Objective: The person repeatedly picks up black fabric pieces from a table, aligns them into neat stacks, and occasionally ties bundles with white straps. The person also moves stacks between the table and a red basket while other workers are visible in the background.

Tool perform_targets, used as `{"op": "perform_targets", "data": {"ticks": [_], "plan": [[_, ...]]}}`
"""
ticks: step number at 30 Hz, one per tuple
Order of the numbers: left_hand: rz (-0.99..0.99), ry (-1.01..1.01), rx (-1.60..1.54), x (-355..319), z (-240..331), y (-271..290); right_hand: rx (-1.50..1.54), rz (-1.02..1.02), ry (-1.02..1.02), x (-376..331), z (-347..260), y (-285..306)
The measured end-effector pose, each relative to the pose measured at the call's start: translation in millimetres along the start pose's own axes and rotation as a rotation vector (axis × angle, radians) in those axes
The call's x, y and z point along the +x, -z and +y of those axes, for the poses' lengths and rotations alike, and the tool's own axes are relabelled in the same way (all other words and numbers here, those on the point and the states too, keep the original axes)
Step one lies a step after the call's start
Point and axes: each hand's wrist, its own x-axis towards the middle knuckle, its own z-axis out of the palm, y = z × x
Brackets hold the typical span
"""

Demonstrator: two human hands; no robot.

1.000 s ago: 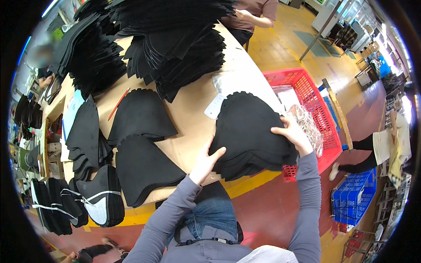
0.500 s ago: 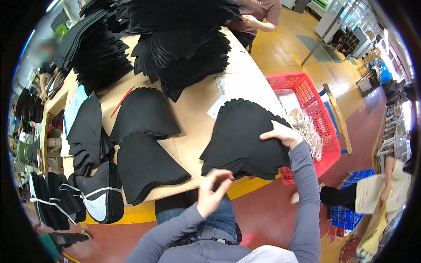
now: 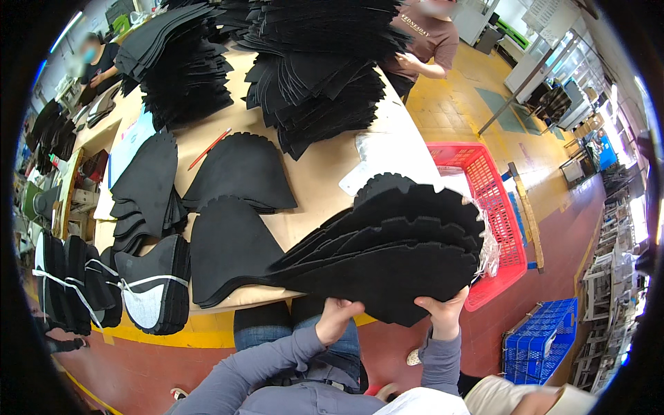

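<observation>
A fanned stack of black scallop-edged cut pieces is tilted up at the table's near edge, its layers spread apart. My left hand pinches its near edge, thumb on top and fingers partly hidden underneath. At its lower right corner my right hand grips it, thumb over the top piece. The stack's left end overlaps or touches a neat black stack of like pieces; I cannot tell which. Behind that lies another such stack, with a red pencil beside it.
High black piles stand at the back. Tied black-and-white bundles sit at the front left, near a fanned stack. A red basket with white cords adjoins the table's right side. A person stands beyond; a blue crate is on the floor.
The right-hand stack has been lifted at its near side, tilted and fanned out. My right hand has moved down to its corner. My left hand, free before, has closed on its edge.
</observation>
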Motion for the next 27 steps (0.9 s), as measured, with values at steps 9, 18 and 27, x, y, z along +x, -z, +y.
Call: {"op": "perform_targets", "data": {"ticks": [9, 18, 27], "plan": [[0.149, -0.39, 0.135, 18.5, 60.7, 2.4, 0.658, 0.031, -0.231, 40.1, 34.3, -38.6], [0.225, -0.51, 0.897, -8.6, 172.1, -14.6, 1.006, 0.182, -0.565, 30.1, 70.4, -100.0], [0.296, -0.562, 1.198, -5.9, 212.0, 20.7, 0.372, -0.255, -0.186, 36.2, 107.0, -164.7]]}}
